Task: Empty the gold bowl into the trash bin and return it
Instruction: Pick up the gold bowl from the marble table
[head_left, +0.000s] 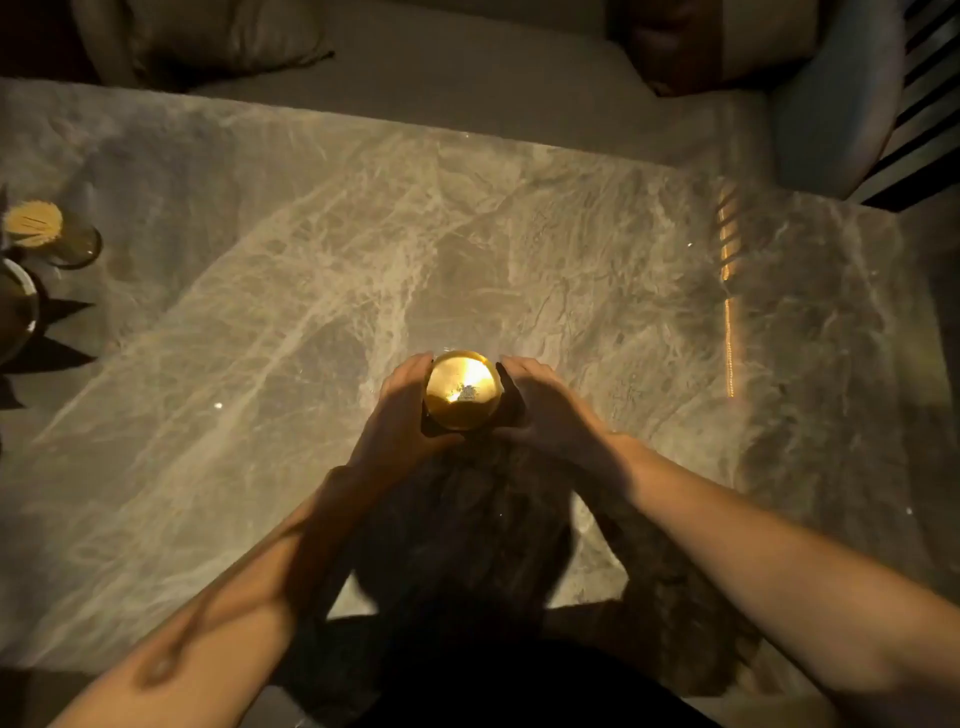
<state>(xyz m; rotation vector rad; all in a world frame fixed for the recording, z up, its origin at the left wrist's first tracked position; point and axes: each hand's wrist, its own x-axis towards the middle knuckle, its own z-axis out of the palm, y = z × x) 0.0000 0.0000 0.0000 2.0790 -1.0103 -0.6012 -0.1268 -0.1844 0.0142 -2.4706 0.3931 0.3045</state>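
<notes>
A small shiny gold bowl (462, 391) sits on the marble table (260, 322) just ahead of me, a bright glare and a few small scraps inside it. My left hand (400, 415) cups its left side, fingers curved against the rim. My right hand (545, 410) curves around the right side, with a thin dark gap between palm and bowl. No trash bin is in view.
At the far left edge stand a glass holding pale sticks (36, 226) and a dark dish (15, 306) with dark pointed leaves. Cushioned seats (223, 36) line the table's far side; a grey chair (831, 104) is at the back right.
</notes>
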